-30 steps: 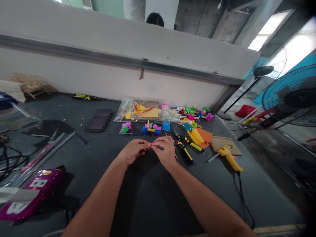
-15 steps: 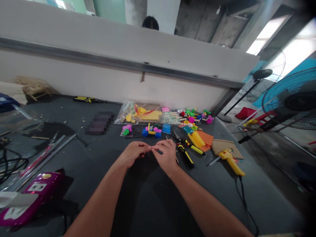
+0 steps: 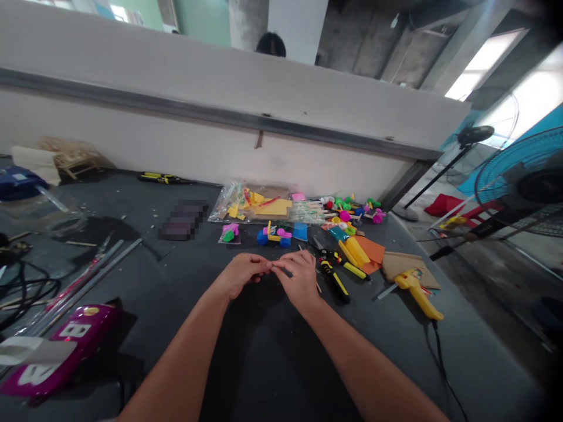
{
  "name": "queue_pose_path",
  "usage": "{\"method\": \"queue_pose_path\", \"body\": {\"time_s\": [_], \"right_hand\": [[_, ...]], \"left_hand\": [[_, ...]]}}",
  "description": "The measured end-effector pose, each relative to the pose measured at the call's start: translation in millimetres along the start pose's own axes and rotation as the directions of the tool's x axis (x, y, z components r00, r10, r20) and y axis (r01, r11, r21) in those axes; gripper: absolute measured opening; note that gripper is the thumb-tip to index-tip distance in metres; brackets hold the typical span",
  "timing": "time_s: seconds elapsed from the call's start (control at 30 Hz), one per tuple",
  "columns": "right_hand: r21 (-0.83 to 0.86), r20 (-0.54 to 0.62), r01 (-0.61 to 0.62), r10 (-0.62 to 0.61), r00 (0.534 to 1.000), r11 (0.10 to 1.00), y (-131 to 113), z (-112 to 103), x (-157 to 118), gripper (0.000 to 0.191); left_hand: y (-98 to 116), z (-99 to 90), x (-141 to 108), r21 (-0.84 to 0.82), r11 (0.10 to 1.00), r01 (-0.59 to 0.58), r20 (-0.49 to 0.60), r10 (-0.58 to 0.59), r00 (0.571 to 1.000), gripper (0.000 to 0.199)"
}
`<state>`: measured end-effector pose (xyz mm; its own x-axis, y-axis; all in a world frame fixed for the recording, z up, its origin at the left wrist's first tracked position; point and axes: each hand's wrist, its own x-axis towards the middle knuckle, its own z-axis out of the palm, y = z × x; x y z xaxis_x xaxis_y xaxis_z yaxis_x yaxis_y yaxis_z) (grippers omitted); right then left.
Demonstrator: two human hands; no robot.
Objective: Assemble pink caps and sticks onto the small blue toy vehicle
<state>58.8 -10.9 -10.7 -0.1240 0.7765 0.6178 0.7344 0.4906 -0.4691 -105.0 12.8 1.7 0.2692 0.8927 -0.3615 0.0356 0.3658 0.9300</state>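
The left hand (image 3: pixel 243 275) and right hand (image 3: pixel 300 280) hang just above the dark work table (image 3: pixel 272 375), both closed into a light pinch with the fingers curled and the fingertips (image 3: pixel 269 265) meeting between them. Whatever they may hold there is too small to make out, though it could be a thin sliver. Just right of the right hand lie a yellow-and-black screwdriver (image 3: pixel 334 280) and a small pair of black-handled scissors (image 3: pixel 319 246). Further right, a yellow hot glue gun (image 3: pixel 417 296) rests on a piece of cardboard (image 3: pixel 409 266), with its black cord (image 3: pixel 442 369) running toward the near edge. At near left sits a magenta plastic panel (image 3: pixel 83 335) with white markings, beside long metal rods (image 3: pixel 90 275) and tangled black cables (image 3: pixel 30 287). Farther out, a blue-and-yellow plastic toy assembly (image 3: pixel 272 237) sits by orange foam sheets (image 3: pixel 369 255) and a clear bag of yellow pieces (image 3: pixel 248 205), with bright plastic parts (image 3: pixel 347 208) scattered to its right. Beyond them stand a low white wall (image 3: pixel 220 111) and, at far right, a pedestal fan (image 3: pixel 523 187).
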Motion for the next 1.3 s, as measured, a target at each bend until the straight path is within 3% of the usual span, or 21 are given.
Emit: {"method": "queue_pose_path", "body": {"time_s": [0.47, 0.57, 0.67, 0.8, 1.0, 1.1, 1.17, 1.2, 1.3], "right_hand": [[-0.069, 0.044, 0.019, -0.016, 0.999, 0.997, -3, -4, 0, 0.007], [-0.013, 0.042, -0.015, 0.016, 0.999, 1.0, -3, -4, 0, 0.008], [0.141, -0.032, -0.115, 0.121, 0.992, 0.983, 1, -3, -1, 0.009], [0.276, -0.061, -0.201, 0.226, 0.972, 0.94, 4, -4, -1, 0.017], [0.268, -0.005, -0.174, 0.182, 0.983, 0.948, 2, -3, 0, 0.024], [0.262, 0.016, -0.141, 0.142, 0.99, 0.955, 4, 0, 0, 0.021], [0.272, 0.028, -0.116, 0.113, 0.993, 0.955, 5, 2, -2, 0.018], [0.281, 0.033, -0.106, 0.101, 0.994, 0.954, 4, 3, -3, 0.016], [0.297, 0.054, -0.097, 0.085, 0.995, 0.95, -4, 7, -7, 0.016]], "left_hand": [[2, 2.4, -2, 0.161, 0.979, -0.123, -0.042, 0.131, 0.99, 0.019], [3, 2.7, -2, 0.275, 0.944, -0.179, -0.052, 0.201, 0.978, 0.02], [4, 3.3, -2, 0.344, 0.918, -0.199, -0.09, 0.243, 0.966, 0.02], [5, 4.5, -1, 0.188, 0.964, -0.189, -0.093, 0.209, 0.973, 0.023], [7, 5.8, -3, -0.013, 0.991, -0.131, -0.02, 0.131, 0.991, 0.028], [10, -3.5, -3, -0.053, 0.986, -0.156, -0.1, 0.15, 0.984, 0.032], [12, -17.1, -3, -0.105, 0.969, -0.224, -0.249, 0.192, 0.949, 0.03], [14, -25.6, -3, -0.134, 0.95, -0.281, -0.348, 0.22, 0.911, 0.029], [14, -52.7, 0, -0.159, 0.879, -0.449, -0.606, 0.273, 0.748, 0.029]]}}
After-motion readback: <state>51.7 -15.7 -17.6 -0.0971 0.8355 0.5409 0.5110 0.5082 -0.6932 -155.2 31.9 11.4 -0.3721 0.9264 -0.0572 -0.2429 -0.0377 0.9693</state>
